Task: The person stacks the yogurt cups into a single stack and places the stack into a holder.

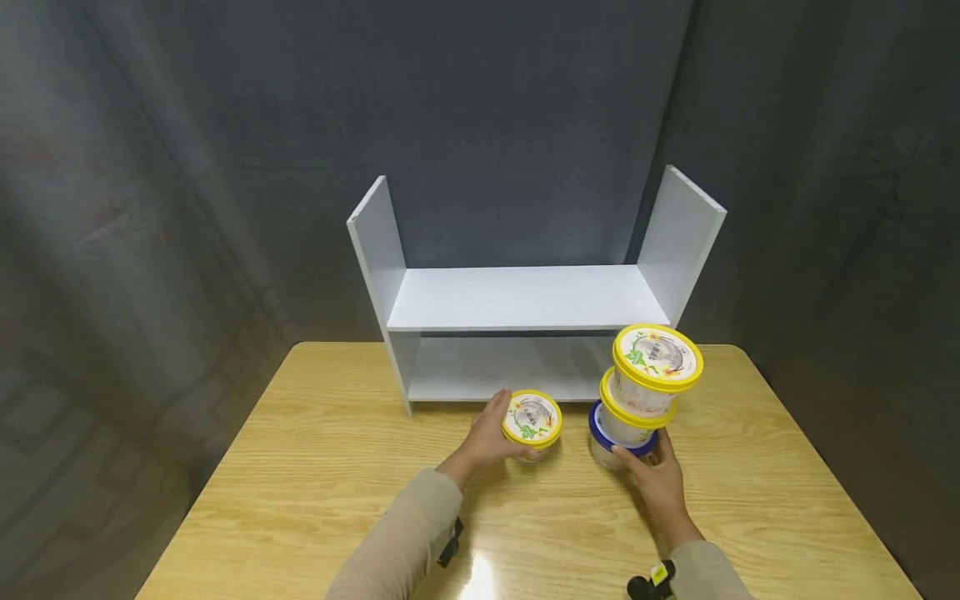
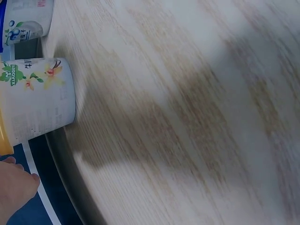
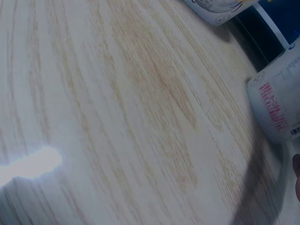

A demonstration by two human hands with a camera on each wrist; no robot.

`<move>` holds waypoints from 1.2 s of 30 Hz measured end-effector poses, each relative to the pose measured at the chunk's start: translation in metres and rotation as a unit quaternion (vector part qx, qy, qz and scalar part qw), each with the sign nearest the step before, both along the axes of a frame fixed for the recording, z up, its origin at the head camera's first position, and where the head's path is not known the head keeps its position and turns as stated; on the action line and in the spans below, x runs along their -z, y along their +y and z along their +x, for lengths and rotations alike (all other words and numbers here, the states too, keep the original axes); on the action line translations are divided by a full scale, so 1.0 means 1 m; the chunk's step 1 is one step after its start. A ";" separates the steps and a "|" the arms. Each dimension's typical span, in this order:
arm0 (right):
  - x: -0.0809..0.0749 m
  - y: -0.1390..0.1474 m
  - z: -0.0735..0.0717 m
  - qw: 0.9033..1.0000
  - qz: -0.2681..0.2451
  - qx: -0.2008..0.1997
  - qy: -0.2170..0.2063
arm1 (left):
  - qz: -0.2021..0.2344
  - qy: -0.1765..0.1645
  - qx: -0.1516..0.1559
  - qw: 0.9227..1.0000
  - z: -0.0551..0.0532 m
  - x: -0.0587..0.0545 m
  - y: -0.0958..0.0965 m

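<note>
A white tub with a yellow lid and flower print (image 1: 532, 418) is in front of the shelf. My left hand (image 1: 487, 433) holds it from the left, fingers along the far side and thumb at the near side. To its right rises a stack of three tubs. A blue-lidded tub (image 1: 606, 454) forms the base, with a yellow-lidded tub (image 1: 621, 427) on it and another yellow-lidded tub (image 1: 652, 367) on top. With thumb in front and fingers at the right, my right hand (image 1: 660, 483) grips the blue-lidded tub. In the right wrist view its white side (image 3: 276, 98) shows printed text.
A white two-level shelf (image 1: 525, 298) with tall side panels stands at the back of the wooden table (image 1: 300, 467). Dark grey curtains (image 1: 517, 125) hang behind and at both sides. The stack's top tub overlaps the shelf's right end in the head view.
</note>
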State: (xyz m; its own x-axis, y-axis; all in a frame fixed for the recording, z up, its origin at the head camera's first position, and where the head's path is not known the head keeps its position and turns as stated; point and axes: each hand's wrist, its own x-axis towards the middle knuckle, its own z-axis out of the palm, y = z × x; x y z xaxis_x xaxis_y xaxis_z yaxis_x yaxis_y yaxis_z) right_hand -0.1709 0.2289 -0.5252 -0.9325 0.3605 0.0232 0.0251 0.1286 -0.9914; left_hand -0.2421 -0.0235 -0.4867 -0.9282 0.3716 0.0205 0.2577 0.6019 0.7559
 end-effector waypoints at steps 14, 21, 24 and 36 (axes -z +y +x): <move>-0.009 -0.001 0.002 0.999 -0.028 -0.007 -0.018 | 0.028 0.004 0.001 1.000 -0.001 0.005 -0.001; -0.009 -0.001 0.002 0.999 -0.029 -0.010 -0.018 | 0.039 0.011 -0.003 0.999 -0.001 0.009 -0.002; -0.009 -0.001 0.002 0.999 -0.030 -0.012 -0.018 | 0.053 0.011 -0.005 0.999 0.001 0.010 -0.002; -0.009 -0.002 0.002 0.999 -0.036 -0.009 -0.014 | 0.067 -0.003 -0.020 0.998 0.005 0.004 -0.002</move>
State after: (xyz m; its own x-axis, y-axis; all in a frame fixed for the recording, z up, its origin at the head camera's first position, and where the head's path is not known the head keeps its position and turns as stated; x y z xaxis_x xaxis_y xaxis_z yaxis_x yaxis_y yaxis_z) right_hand -0.1691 0.2271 -0.5167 -0.9391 0.3426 -0.0282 0.0510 0.0577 -0.9970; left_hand -0.2373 -0.0255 -0.4908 -0.9422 0.3294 0.0617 0.2310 0.5052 0.8315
